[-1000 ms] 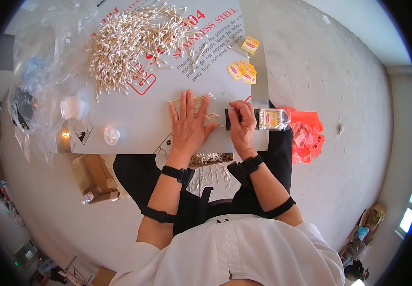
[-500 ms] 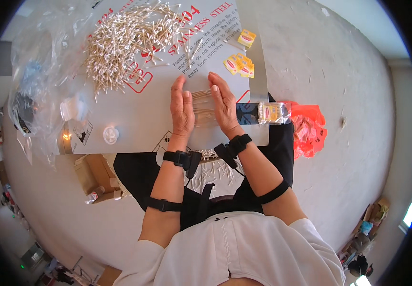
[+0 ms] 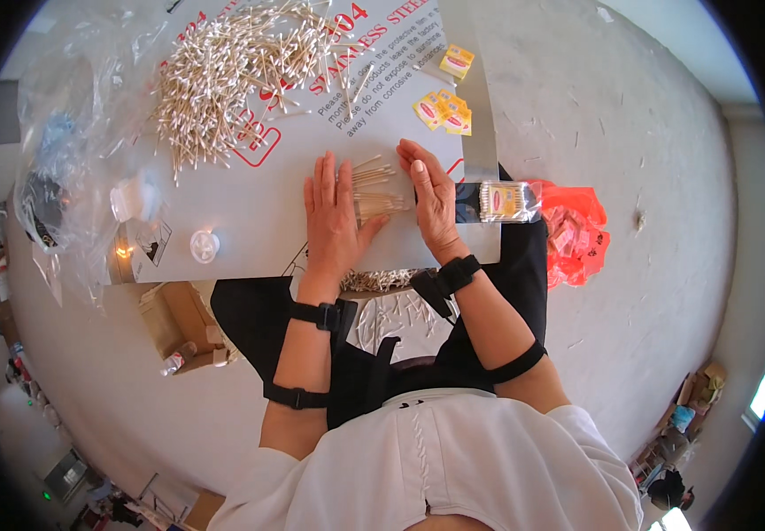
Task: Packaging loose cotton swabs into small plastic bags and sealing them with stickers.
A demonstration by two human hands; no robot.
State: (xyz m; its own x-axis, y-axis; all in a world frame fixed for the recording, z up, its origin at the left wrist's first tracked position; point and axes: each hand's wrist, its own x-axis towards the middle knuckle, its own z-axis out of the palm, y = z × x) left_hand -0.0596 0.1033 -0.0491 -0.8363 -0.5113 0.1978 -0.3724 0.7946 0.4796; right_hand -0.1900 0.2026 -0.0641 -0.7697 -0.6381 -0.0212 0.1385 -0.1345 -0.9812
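My left hand [image 3: 334, 217] is flat, palm down, on the bench [image 3: 258, 221]. Its fingers are extended, slightly parted and pointed away from my body; the thumb is angled out to the right. It is fully spread and grips nothing. A loose group of cotton swabs [image 3: 374, 202] lies on the bench between my two hands, roughly crosswise, with the left ends at my left fingers and thumb.

My right hand [image 3: 434, 205] is turned on edge, palm facing left toward the swabs. The fingers are extended forward, the thumb lies along the upper side, and the hand has hold of nothing. The right ends of the swabs are just beside it.

Both forearms extend forward from bent elbows; each wrist carries a black strap [image 3: 315, 314].

A dark flat strip [image 3: 467, 203] is at the right of my right hand; contact between them cannot be determined. A clear packet of swabs [image 3: 506, 202] adjoins the strip at the bench edge. A large swab pile [image 3: 232, 84] lies at the far left.
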